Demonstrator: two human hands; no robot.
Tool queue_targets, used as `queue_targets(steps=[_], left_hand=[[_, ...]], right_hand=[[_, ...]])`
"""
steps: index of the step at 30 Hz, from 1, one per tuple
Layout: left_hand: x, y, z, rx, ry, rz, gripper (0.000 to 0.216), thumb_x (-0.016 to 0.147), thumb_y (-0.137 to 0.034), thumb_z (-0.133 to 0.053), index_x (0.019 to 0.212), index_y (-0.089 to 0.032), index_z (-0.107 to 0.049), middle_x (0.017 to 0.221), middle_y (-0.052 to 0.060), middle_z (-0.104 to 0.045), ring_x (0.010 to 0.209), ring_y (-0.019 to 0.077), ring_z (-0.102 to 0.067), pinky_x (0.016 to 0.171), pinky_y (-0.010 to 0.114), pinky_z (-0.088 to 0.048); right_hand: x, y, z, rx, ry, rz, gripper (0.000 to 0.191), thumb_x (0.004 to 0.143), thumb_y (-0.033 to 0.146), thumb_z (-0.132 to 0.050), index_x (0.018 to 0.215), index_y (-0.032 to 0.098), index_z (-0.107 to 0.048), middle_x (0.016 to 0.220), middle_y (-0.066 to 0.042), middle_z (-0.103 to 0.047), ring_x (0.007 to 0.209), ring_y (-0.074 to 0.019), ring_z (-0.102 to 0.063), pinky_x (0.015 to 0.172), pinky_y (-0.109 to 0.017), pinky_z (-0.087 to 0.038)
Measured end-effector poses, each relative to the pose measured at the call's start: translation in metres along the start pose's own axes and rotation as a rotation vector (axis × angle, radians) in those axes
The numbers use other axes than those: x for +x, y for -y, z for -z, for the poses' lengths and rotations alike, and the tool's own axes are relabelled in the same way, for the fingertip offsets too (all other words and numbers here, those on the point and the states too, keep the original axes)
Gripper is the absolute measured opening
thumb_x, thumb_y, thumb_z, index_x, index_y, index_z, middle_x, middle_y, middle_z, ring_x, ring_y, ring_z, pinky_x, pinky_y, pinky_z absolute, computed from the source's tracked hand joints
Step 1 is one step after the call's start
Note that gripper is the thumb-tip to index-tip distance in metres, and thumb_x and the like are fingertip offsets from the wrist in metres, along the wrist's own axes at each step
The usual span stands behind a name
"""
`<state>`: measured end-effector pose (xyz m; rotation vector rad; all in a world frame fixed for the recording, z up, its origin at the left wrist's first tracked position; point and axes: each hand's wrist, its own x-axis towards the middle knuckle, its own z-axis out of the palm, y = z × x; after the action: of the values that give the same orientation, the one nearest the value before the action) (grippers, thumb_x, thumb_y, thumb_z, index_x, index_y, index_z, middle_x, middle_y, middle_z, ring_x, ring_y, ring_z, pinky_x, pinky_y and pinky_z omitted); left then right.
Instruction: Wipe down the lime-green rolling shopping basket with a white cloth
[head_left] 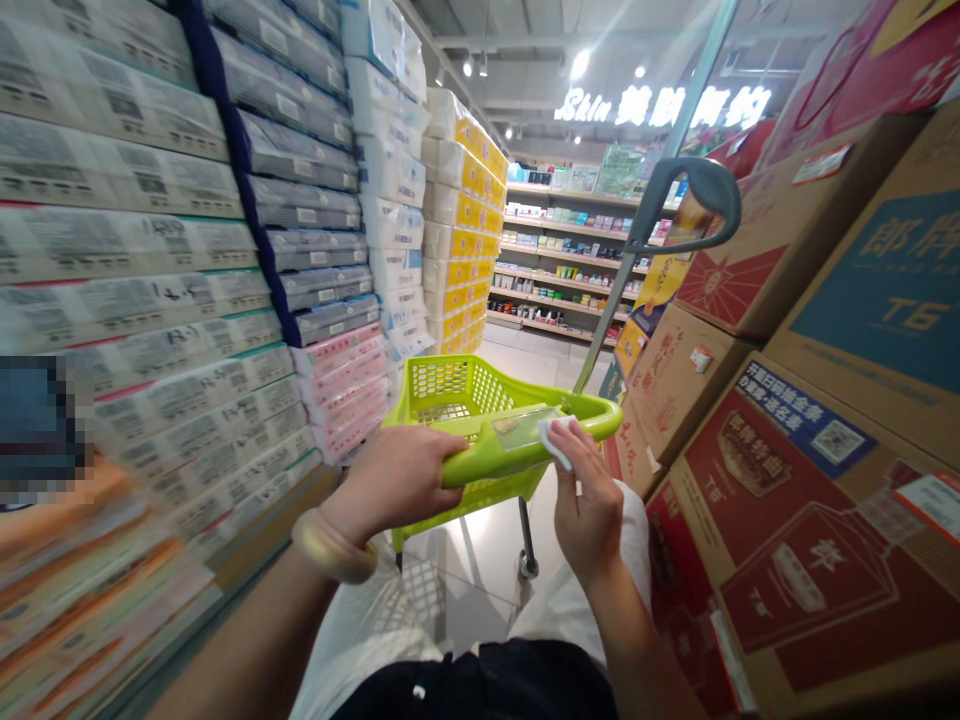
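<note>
A lime-green shopping cart (439,372) stands in front of me, its mesh basket bare inside where I can see it. My left hand (409,475) is closed around the left part of the cart's handle (510,455), with a bangle on that wrist. Toward the right end of the handle, my right hand (589,495) presses a folded white tissue (556,442) against the green plastic. The fingers lie over the tissue and hide part of it. A clear label cover (517,428) is set in the handle between the two hands.
Packs of paper tissue (150,240) are stacked high on the left. Cardboard cartons (810,530) rise close on the right. A grey handle on a metal pole (686,205) slants up beyond the cart. Shelves of small goods (562,250) stand at the aisle's far end.
</note>
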<state>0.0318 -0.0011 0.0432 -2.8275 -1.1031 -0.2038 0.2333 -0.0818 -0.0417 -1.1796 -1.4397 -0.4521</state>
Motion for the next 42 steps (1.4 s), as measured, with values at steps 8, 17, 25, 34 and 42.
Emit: queue_targets(steps=[8,17,25,34,42], left_hand=[[-0.001,-0.001,0.001,-0.029,-0.011,0.009,0.017,0.074,-0.038,-0.062,0.085,-0.027,-0.069,0.086,0.003,-0.073,0.078,0.0231,-0.066,0.065,0.031,-0.044],[-0.002,0.0,-0.001,-0.047,-0.034,-0.016,0.042,0.082,-0.063,-0.053,0.086,-0.024,-0.068,0.09,0.005,-0.074,0.083,0.023,-0.066,0.067,0.03,-0.044],[0.0,-0.001,-0.003,-0.038,-0.049,-0.017,0.043,0.085,-0.062,-0.05,0.086,-0.023,-0.069,0.088,0.006,-0.074,0.08,0.0224,-0.066,0.066,0.03,-0.043],[-0.001,-0.001,-0.002,0.016,-0.027,-0.024,0.045,0.087,-0.063,-0.046,0.083,-0.024,-0.068,0.087,0.006,-0.073,0.08,0.0242,-0.067,0.063,0.03,-0.043],[0.0,-0.001,-0.002,0.005,-0.034,-0.025,0.045,0.086,-0.063,-0.048,0.086,-0.023,-0.069,0.089,0.006,-0.074,0.083,0.0243,-0.067,0.065,0.031,-0.043]], right_hand=[[0.01,0.005,-0.001,0.047,0.088,0.062,0.035,0.094,0.01,-0.046,0.12,0.024,-0.065,0.12,-0.008,-0.071,0.123,-0.0235,-0.06,0.108,-0.049,-0.045],[0.019,0.021,-0.006,0.093,0.284,0.139,0.038,0.093,0.009,-0.045,0.12,0.025,-0.065,0.123,-0.004,-0.07,0.126,-0.0203,-0.057,0.112,-0.045,-0.041],[0.032,0.021,-0.007,0.044,0.268,0.017,0.035,0.093,0.011,-0.045,0.115,0.024,-0.069,0.119,-0.006,-0.072,0.123,-0.0232,-0.059,0.111,-0.048,-0.04],[0.049,0.013,-0.009,-0.057,0.285,-0.069,0.03,0.093,0.013,-0.047,0.109,0.023,-0.071,0.114,-0.008,-0.074,0.118,-0.0263,-0.063,0.11,-0.053,-0.04],[0.053,0.019,-0.009,0.052,0.451,0.025,0.03,0.094,0.012,-0.048,0.11,0.025,-0.07,0.117,-0.003,-0.073,0.12,-0.0217,-0.062,0.113,-0.046,-0.038]])
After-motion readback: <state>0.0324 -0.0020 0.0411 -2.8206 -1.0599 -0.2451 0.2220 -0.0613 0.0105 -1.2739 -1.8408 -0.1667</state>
